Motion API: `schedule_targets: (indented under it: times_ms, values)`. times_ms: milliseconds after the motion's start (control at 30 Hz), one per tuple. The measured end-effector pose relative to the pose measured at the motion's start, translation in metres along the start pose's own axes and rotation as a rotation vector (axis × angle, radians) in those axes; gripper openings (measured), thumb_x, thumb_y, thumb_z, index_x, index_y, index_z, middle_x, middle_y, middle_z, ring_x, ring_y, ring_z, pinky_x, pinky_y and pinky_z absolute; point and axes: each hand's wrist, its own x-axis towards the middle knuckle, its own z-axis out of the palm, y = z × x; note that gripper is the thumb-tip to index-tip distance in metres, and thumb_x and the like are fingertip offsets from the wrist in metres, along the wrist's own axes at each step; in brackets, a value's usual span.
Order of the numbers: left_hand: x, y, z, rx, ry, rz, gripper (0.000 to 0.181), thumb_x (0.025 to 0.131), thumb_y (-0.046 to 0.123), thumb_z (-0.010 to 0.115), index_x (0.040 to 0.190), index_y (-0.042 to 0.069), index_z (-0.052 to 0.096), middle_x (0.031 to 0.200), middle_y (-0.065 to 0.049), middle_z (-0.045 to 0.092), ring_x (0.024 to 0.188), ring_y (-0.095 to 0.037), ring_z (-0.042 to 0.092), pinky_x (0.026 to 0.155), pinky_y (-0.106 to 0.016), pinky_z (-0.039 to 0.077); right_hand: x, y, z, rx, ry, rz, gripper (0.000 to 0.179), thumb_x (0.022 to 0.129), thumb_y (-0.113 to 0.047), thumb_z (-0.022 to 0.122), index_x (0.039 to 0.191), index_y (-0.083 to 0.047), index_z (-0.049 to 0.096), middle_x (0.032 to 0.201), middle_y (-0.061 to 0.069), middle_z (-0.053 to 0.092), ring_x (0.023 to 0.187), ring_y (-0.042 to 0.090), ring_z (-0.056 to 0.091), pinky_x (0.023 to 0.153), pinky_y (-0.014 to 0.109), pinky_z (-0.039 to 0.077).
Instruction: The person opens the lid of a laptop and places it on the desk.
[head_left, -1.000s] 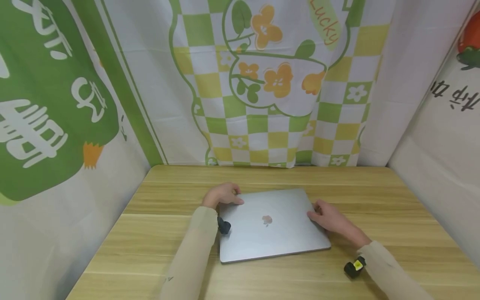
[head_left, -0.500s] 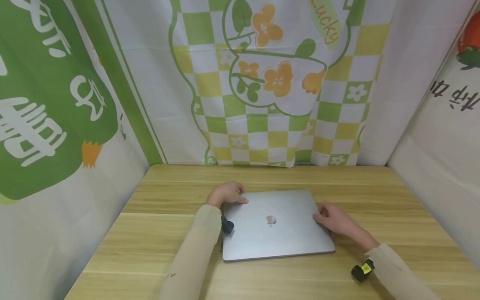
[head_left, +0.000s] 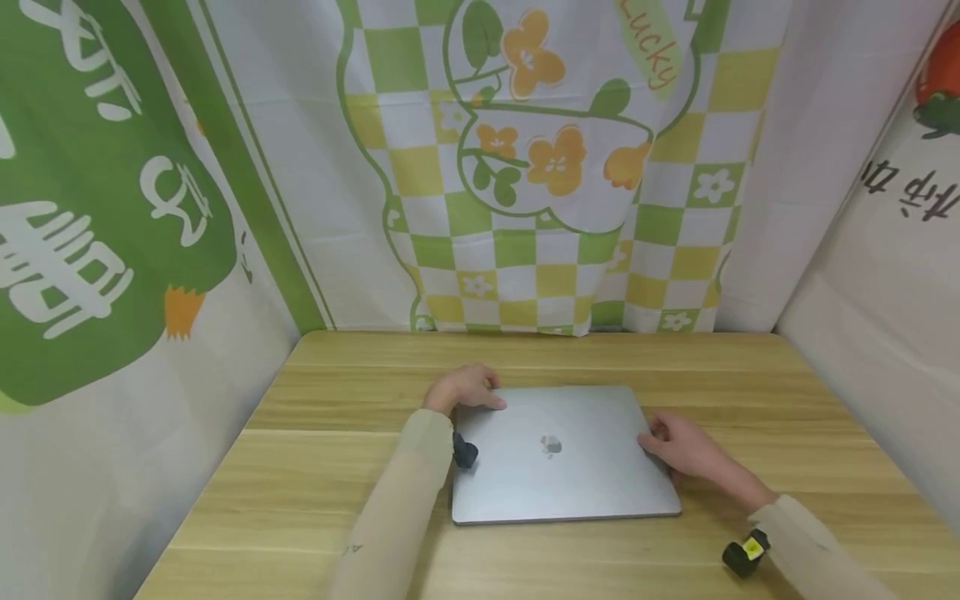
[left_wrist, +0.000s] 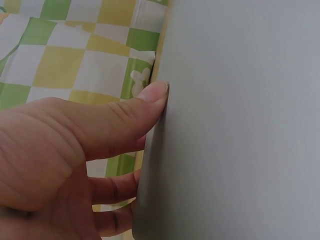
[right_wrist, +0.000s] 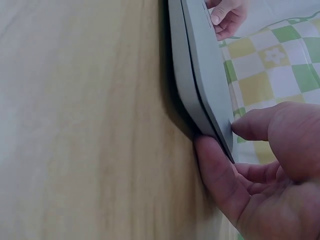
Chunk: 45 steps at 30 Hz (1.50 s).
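A closed silver laptop (head_left: 570, 475) with an apple logo on its lid lies on the wooden table, close over the surface. The left hand (head_left: 467, 388) grips its far left corner; in the left wrist view the thumb (left_wrist: 152, 95) sits on the lid's edge and the other fingers go behind it. On the right side, the right hand (head_left: 686, 446) pinches the laptop's edge. Seen from the right wrist, the right thumb (right_wrist: 252, 124) presses the lid while a finger (right_wrist: 215, 160) reaches under the base.
The wooden table (head_left: 300, 500) extends around the laptop on all sides. A checked green and yellow cloth (head_left: 525, 283) hangs behind its far edge, with printed white cloth at both sides. Small dark cameras are strapped to both wrists.
Both hands and the laptop have shifted to the right together. The laptop has turned slightly, its near edge now more level across the view. Both grips look the same.
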Motion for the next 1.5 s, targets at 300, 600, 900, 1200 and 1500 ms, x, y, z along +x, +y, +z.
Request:
schedule_targets:
  times_ms: [300,600,900,1200,1500]
  values:
    - [0.004,0.011,0.003,0.018,-0.003,-0.008,0.040,0.085,0.037,0.076,0.117,0.014,0.067,0.120,-0.006,0.067,0.097,-0.020,0.057,0.091,-0.040,0.051,-0.010,0.001,-0.006,0.032,0.001,0.024,0.019,0.097,-0.023,0.061,0.097,-0.004,0.055,0.074,0.006,0.055,0.056,0.018,0.056,0.044,0.031,0.053]
    - [0.004,0.017,0.006,-0.001,-0.008,-0.015,0.040,0.085,0.035,0.077,0.116,0.013,0.067,0.117,-0.006,0.067,0.096,-0.020,0.057,0.091,-0.041,0.051,-0.016,0.000,-0.008,0.068,0.009,0.027,0.019,0.096,-0.020,0.061,0.100,-0.002,0.055,0.072,0.006,0.054,0.054,0.019,0.056,0.044,0.033,0.054]
    - [0.002,0.018,0.005,-0.026,-0.018,-0.027,0.039,0.085,0.035,0.076,0.116,0.014,0.066,0.117,-0.005,0.066,0.096,-0.019,0.055,0.089,-0.040,0.050,-0.017,0.000,-0.008,0.062,0.006,0.043,0.019,0.096,-0.020,0.060,0.101,-0.002,0.055,0.073,0.006,0.055,0.056,0.019,0.056,0.045,0.033,0.054]
    - [0.002,0.017,0.007,-0.043,-0.027,-0.040,0.037,0.085,0.035,0.077,0.114,0.016,0.066,0.112,-0.004,0.065,0.092,-0.020,0.054,0.081,-0.036,0.047,-0.020,-0.001,-0.008,0.076,-0.002,0.042,0.020,0.096,-0.021,0.060,0.102,-0.002,0.054,0.075,0.007,0.055,0.058,0.019,0.056,0.045,0.033,0.054]
    - [0.004,0.020,0.004,-0.038,-0.047,-0.031,0.034,0.085,0.034,0.077,0.112,0.016,0.066,0.110,-0.003,0.065,0.093,-0.021,0.054,0.081,-0.035,0.047,-0.021,0.002,-0.009,0.094,-0.011,0.045,0.022,0.096,-0.021,0.061,0.106,-0.002,0.054,0.078,0.008,0.056,0.060,0.020,0.056,0.046,0.033,0.055]
